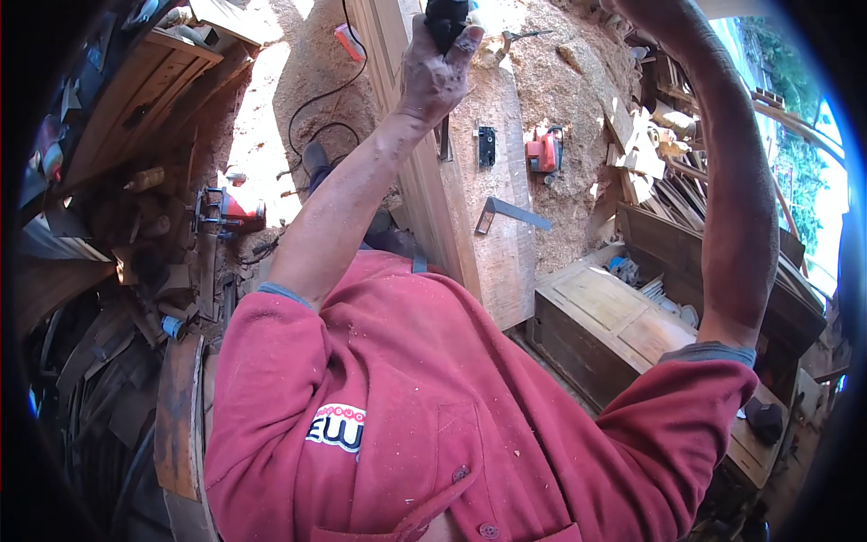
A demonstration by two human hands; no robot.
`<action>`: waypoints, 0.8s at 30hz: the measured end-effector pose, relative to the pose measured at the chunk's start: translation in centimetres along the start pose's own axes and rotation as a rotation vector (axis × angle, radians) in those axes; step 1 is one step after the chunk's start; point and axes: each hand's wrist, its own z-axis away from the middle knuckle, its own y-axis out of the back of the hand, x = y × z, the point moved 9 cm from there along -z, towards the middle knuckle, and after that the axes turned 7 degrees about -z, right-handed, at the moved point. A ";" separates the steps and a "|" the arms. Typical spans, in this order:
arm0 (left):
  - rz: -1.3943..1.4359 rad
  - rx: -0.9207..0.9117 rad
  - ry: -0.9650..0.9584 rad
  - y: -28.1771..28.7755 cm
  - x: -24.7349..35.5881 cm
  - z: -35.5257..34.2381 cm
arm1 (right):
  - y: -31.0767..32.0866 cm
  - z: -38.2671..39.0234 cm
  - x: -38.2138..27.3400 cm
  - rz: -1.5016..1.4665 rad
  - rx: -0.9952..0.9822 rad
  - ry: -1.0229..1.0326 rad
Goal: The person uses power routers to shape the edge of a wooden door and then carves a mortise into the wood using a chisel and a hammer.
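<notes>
One black item gripped in L hand — R hand, to its rt, mostly cut off, can't tell state.

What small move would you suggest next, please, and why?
Perhaps bring the right forearm inward: the left hand grips a black object, while the right forearm reaches up well apart from it, so a second hold might steady it.
</notes>
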 end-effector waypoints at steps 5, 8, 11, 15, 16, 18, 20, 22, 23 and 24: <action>-0.086 -0.014 0.353 1.2 -5.0 2.0 | -5.0 -2.5 0.0 0.101 -0.161 -0.017; -0.127 0.003 0.290 1.4 -4.9 1.9 | -4.7 -3.2 -0.7 0.256 -0.324 0.060; -0.093 0.039 0.223 0.6 -5.1 1.5 | -2.6 -2.3 -0.9 -0.158 0.013 -0.116; -0.150 0.098 0.228 1.4 -5.5 2.2 | -8.1 -4.2 1.6 0.223 -0.278 0.107; -0.153 0.106 0.224 1.5 -6.4 2.6 | -7.2 -3.8 -0.4 0.239 -0.281 0.048; -0.243 0.154 0.432 2.7 -9.9 3.7 | -6.3 -5.7 -1.1 0.237 -0.165 0.149; 0.093 0.164 0.729 3.2 -12.5 5.5 | -4.3 -5.3 1.0 -0.126 -0.096 -0.163; 0.439 0.290 1.030 3.2 -13.2 7.8 | -3.1 -3.6 0.6 -0.261 0.069 -0.137; 0.474 0.276 1.120 3.5 -14.4 8.9 | -3.0 -3.2 0.8 -0.264 0.072 -0.137; 0.472 0.286 1.119 4.1 -14.7 9.5 | -3.0 -3.1 0.9 -0.223 0.053 -0.119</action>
